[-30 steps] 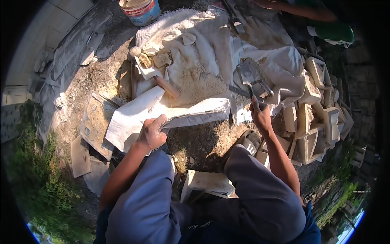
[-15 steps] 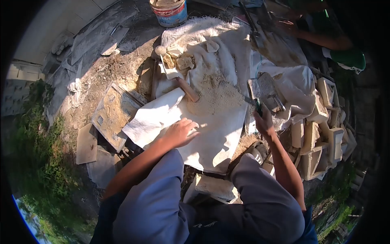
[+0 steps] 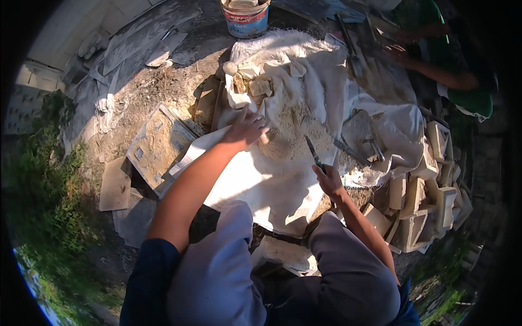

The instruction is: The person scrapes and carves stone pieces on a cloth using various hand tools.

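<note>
A white woven sack [image 3: 244,179] lies spread before the knees, bearing a patch of pale grit [image 3: 293,122]; cast blocks [image 3: 416,198] are heaped to its right, a paint bucket [image 3: 244,22] beyond. The right hand [image 3: 329,178] grips a trowel [image 3: 311,148], its blade seen nearly edge-on above the sack. The left hand [image 3: 246,130] covers most of a wooden handle [image 3: 264,139] beside the grit, apparently taking hold; whether its fingers are closed, I cannot tell. Lifting it would call for a firm wrap.
</note>
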Demonstrator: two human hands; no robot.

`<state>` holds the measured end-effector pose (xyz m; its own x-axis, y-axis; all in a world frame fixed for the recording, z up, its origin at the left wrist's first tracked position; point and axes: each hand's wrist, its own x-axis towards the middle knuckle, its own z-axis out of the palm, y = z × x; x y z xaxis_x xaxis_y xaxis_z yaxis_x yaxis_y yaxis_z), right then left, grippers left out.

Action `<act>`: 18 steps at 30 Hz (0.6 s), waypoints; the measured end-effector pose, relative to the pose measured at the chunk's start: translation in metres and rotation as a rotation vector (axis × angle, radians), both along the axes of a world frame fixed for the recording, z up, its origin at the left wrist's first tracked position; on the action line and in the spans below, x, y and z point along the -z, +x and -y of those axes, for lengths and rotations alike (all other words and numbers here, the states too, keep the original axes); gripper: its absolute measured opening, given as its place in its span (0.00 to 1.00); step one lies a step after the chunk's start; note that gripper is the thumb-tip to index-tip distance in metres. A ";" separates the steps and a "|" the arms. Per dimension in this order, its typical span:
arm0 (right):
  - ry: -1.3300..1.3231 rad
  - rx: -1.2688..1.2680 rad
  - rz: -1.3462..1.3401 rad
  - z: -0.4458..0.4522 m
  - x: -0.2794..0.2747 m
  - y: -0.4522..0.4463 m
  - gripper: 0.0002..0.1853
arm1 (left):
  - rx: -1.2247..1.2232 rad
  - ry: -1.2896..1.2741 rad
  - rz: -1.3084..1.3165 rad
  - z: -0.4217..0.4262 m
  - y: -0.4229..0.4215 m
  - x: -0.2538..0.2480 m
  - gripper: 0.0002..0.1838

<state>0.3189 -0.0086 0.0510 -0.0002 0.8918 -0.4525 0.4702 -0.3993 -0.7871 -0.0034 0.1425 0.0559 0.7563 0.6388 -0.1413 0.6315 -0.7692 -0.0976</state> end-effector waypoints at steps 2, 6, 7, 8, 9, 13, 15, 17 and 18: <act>0.022 -0.029 0.032 -0.003 -0.006 0.002 0.27 | 0.045 0.020 -0.007 0.000 -0.009 0.002 0.26; 0.083 -0.080 0.089 -0.010 -0.009 0.003 0.30 | -0.046 0.035 0.109 0.015 -0.025 -0.014 0.27; 0.082 -0.086 0.089 -0.012 -0.003 0.002 0.30 | -0.112 0.034 0.160 0.019 -0.028 -0.015 0.28; 0.063 -0.102 0.161 -0.014 0.006 -0.001 0.29 | -0.116 0.034 0.158 0.024 -0.029 -0.016 0.28; 0.044 -0.116 0.233 -0.017 0.007 -0.005 0.29 | -0.116 0.009 0.139 0.029 -0.031 -0.014 0.28; 0.098 -0.217 0.222 -0.020 0.000 -0.021 0.29 | -0.130 -0.061 0.192 0.030 -0.032 -0.008 0.31; 0.218 -0.272 0.145 -0.028 -0.002 -0.035 0.28 | -0.125 -0.062 0.213 0.030 -0.032 -0.006 0.33; 0.393 -0.298 0.151 -0.036 0.021 -0.050 0.27 | -0.123 -0.064 0.237 0.031 -0.028 -0.003 0.35; 0.570 -0.316 0.157 -0.042 0.021 -0.060 0.26 | -0.158 -0.070 0.169 0.031 -0.024 -0.004 0.36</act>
<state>0.2585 0.0339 0.0305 -0.2728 0.9593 0.0736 0.6224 0.2343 -0.7468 -0.0270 0.1117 0.0594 0.6641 0.7444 -0.0691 0.7476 -0.6605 0.0696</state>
